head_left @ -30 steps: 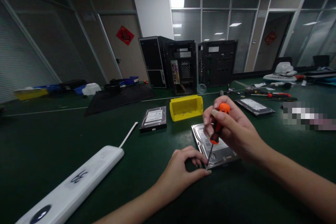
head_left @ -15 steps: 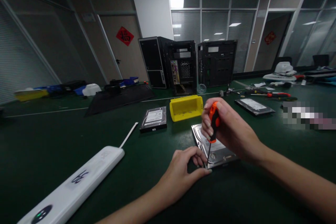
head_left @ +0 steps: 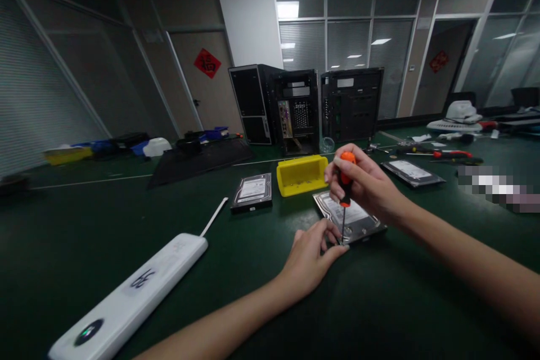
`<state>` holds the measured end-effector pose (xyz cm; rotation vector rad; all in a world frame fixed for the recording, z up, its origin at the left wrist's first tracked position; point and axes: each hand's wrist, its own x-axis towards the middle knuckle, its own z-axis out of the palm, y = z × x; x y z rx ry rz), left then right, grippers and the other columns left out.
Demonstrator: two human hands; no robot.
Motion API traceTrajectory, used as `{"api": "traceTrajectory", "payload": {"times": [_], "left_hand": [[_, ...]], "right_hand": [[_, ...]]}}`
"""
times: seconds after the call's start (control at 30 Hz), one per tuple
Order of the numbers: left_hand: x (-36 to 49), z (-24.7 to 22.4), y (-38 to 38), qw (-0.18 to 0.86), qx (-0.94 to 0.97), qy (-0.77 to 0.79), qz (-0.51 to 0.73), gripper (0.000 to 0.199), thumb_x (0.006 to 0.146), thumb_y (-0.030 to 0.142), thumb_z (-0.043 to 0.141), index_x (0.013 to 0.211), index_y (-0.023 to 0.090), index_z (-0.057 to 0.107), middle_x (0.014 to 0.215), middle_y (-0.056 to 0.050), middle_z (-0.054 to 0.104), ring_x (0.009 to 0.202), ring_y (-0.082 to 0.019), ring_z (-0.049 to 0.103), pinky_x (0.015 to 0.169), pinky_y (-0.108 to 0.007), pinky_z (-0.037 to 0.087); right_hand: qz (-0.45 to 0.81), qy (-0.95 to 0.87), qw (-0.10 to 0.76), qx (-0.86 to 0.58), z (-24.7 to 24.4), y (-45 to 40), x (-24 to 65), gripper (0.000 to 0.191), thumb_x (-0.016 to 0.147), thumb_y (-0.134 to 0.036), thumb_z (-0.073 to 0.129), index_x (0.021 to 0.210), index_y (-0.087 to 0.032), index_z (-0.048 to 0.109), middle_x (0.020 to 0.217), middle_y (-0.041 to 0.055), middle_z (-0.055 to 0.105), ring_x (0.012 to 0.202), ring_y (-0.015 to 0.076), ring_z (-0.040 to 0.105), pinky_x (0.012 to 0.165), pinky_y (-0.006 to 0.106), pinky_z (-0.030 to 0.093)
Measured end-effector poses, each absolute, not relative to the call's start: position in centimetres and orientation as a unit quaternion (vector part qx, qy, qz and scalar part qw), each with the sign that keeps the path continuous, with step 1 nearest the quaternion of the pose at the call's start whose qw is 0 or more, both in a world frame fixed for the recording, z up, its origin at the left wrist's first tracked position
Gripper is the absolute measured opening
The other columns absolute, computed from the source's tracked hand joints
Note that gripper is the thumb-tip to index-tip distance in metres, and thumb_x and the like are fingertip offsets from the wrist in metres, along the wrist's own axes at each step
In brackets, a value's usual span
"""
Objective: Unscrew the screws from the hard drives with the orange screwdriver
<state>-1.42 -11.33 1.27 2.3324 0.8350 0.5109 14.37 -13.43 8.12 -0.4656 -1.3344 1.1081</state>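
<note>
One hand holds the screwdriver up straight, and the other stays by the corner.
The right hand [head_left: 373, 183] has its grip closed around the screwdriver [head_left: 346, 194], likely so the tip points straight down at the hard drive's [head_left: 358, 230] near left corner. The drive lies flat on the bench [head_left: 253, 259]. The left hand [head_left: 310, 253] curls at that corner, maybe to steady it; I can't tell if its grip is pinching.

Shiny metal hard drive [head_left: 359, 229]; plastic screwdriver handle [head_left: 346, 181]; smooth yellow plastic bin [head_left: 301, 162]
</note>
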Motion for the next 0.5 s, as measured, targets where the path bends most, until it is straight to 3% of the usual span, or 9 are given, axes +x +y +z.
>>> {"api": "traceTrajectory", "payload": {"times": [0.13,0.3,0.5], "left_hand": [[-0.8,0.8,-10.4,0.307,0.869,0.323,0.213,0.020,0.084,0.031,0.053,0.099,0.018,0.053,0.088,0.001,0.058,0.070,-0.013,0.050,0.070,-0.025,0.036],[-1.0,1.0,-10.3,0.348,0.848,0.332,0.225,0.019,0.083,0.030,0.054,0.097,0.018,0.053,0.087,0.000,0.056,0.070,-0.012,0.049,0.066,-0.022,0.038],[-1.3,0.9,-10.2,0.386,0.837,0.321,0.216,0.028,0.078,0.034,0.061,0.099,0.018,0.054,0.084,0.002,0.057,0.067,-0.011,0.049,0.064,-0.021,0.038]], "right_hand": [[0.455,-0.600,0.624,-0.211,7.9,-12.1,15.1,0.015,0.086,-0.028,0.050,0.100,-0.025,0.047,0.075,-0.0031,0.052,0.060,0.0072,0.050,0.056,0.022,0.039],[0.465,-0.604,0.607,-0.223,7.8,-10.5,16.1,0.010,0.086,-0.031,0.050,0.093,-0.024,0.046,0.070,-0.0049,0.047,0.057,0.0063,0.047,0.057,0.021,0.041],[0.502,-0.726,0.371,-0.288,11.9,-10.1,18.6,0.017,0.087,-0.031,0.049,0.100,-0.020,0.049,0.087,0.0008,0.057,0.083,0.0104,0.058,0.075,0.026,0.048]]}}
